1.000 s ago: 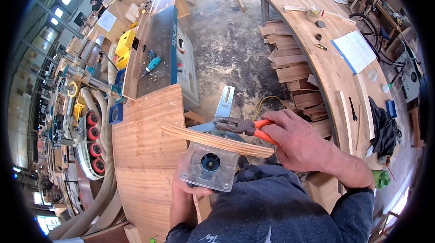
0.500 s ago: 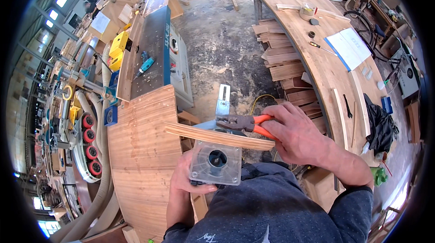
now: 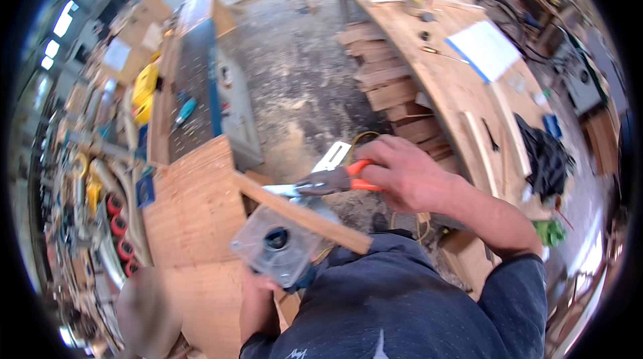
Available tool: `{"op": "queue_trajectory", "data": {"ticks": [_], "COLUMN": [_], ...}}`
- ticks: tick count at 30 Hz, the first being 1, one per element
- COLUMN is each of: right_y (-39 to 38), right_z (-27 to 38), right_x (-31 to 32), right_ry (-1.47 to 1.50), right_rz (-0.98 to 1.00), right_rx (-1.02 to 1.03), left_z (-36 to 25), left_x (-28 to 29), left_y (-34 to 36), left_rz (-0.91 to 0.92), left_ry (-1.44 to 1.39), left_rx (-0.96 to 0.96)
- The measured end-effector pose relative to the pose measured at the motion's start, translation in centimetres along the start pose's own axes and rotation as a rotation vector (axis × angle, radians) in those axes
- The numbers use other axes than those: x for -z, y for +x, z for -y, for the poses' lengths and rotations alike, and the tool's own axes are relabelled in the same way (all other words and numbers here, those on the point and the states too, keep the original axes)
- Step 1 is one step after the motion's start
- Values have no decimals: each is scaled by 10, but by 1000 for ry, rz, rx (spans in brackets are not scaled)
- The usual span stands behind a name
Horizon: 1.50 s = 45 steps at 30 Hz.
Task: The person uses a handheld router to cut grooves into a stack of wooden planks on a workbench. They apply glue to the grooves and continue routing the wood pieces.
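My right hand (image 3: 404, 167) is closed on orange-handled pliers (image 3: 356, 178), whose jaws are at a metal bracket (image 3: 334, 156) beside a narrow wooden strip (image 3: 311, 217). My left hand (image 3: 255, 281) is closed round a power tool with a square clear plastic base (image 3: 259, 242) turned upward, a dark round opening at its centre. Much of that hand is hidden under the base. The strip lies slanted across the base's upper side. The moment is slightly blurred.
A plywood board (image 3: 184, 205) is left of me, beyond it a dark bench (image 3: 194, 78) with a teal drill (image 3: 186, 110). A wooden table (image 3: 442, 71) with papers, screwdriver and wrench stands right, stacked planks (image 3: 375, 64) beneath. Hoses run along the left. A cable crosses the floor.
The tool, strip and bracket have tilted clockwise and shifted left with my left hand. My right hand and pliers have moved left and up. The view has turned slightly.
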State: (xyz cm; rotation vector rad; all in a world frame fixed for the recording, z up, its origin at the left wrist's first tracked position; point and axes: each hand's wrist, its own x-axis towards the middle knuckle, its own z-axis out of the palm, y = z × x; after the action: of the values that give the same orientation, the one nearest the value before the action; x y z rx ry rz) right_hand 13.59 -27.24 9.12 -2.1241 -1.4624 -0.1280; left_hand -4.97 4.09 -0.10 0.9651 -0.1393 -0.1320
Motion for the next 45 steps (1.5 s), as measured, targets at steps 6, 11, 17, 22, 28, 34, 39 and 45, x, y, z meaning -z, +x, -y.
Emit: {"op": "queue_trajectory", "data": {"ticks": [6, 11, 17, 22, 28, 34, 39, 45], "right_y": [-51, -187, -327, -365, -79, 11, 41, 36], "right_z": [-24, -110, -193, -206, -56, -21, -6, -6], "right_x": [-24, -72, -87, -76, 31, 36, 31, 7], "right_ry": [223, 326, -194, -479, 604, 504, 743, 965], "right_rz": [-112, -147, -205, -223, -269, 120, 437, 310], "right_rx": [-257, -1007, -1661, -1416, -551, -30, -111, -87], "left_z": [16, 21, 20, 12, 6, 10, 13, 20], "left_x": [12, -13, 8, -30, -48, -61, -52, -46], "left_y": [17, 26, 19, 44, 55, 55, 37, 24], "left_rz": [90, 2, 67, 109, 174, 213, 148, 138], "left_ry": [-232, -111, -115, -274, -402, -493, -463, -477], "left_rx": [19, 33, 105, 86, 22, -4, 29, 62]}}
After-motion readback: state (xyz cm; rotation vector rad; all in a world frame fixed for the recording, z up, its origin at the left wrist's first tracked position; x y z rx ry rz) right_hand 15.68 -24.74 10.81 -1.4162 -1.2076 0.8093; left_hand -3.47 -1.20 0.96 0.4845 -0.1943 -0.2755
